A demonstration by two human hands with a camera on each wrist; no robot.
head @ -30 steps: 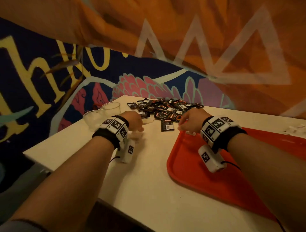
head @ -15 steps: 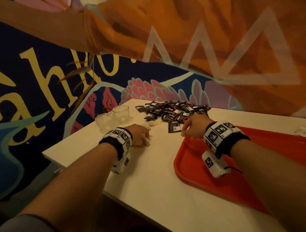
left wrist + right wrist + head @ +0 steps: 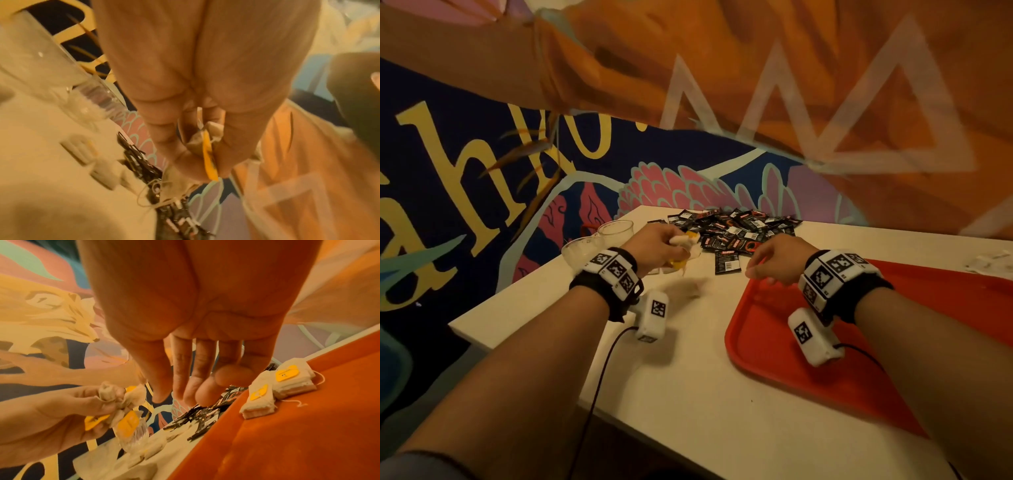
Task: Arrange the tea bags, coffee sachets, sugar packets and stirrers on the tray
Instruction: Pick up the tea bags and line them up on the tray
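My left hand (image 3: pixel 654 246) hovers just above the white table and grips a crumpled bunch of tea bags (image 3: pixel 685 246) with yellow tags (image 3: pixel 207 146); the same bunch (image 3: pixel 123 402) shows in the right wrist view. My right hand (image 3: pixel 774 260) hangs over the far left corner of the red tray (image 3: pixel 774 342), its fingers (image 3: pixel 185 386) relaxed and empty. Three stacked tea bags (image 3: pixel 283 382) lie on the tray (image 3: pixel 287 434). A pile of black coffee sachets (image 3: pixel 736 229) sits at the table's far edge, with one sachet (image 3: pixel 726 262) lying nearer.
Two clear plastic cups (image 3: pixel 599 236) stand at the table's left edge, close to my left hand. Small white packets (image 3: pixel 80 149) lie on the table below that hand. More white items (image 3: pixel 989 262) lie at the far right. A painted wall stands right behind the table.
My left hand has risen from the table with the bunch of tea bags in its grip. My right hand stays at the tray's corner with its fingers loosened.
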